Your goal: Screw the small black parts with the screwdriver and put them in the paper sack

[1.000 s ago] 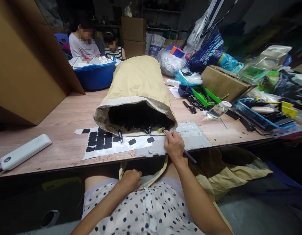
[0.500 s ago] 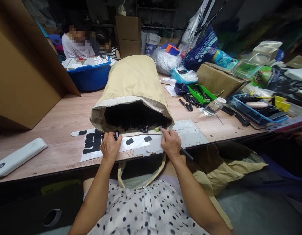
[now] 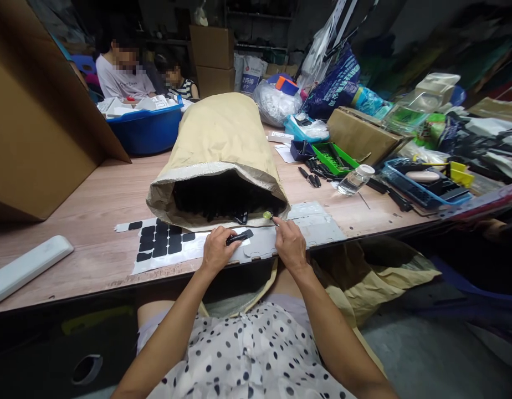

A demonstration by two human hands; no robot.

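Note:
My left hand (image 3: 217, 249) is closed on a slim glossy black piece (image 3: 236, 238), held low over the right end of a white sheet with black rounded stickers (image 3: 160, 241). The exact kind of piece I cannot make out. My right hand (image 3: 290, 244) grips a dark-handled tool with a small round yellow-green tip (image 3: 267, 215), which points towards the sack's mouth. Just beyond both hands lies a tan sack (image 3: 226, 130), its opening facing me, with many black pieces (image 3: 240, 216) in its shadowed inside. A grey flat board (image 3: 316, 224) lies under my right hand.
A white elongated device (image 3: 31, 269) lies at the left, before a large cardboard box (image 3: 44, 122). Behind stands a blue basin (image 3: 150, 133) near two people. At right are a green tray (image 3: 333, 166), a clear jar (image 3: 356, 180) and a blue basket (image 3: 426, 185).
My left hand has moved right along the sheet with the black piece, which now lies more level. The tool's tip has turned in my right hand. The view has shifted slightly.

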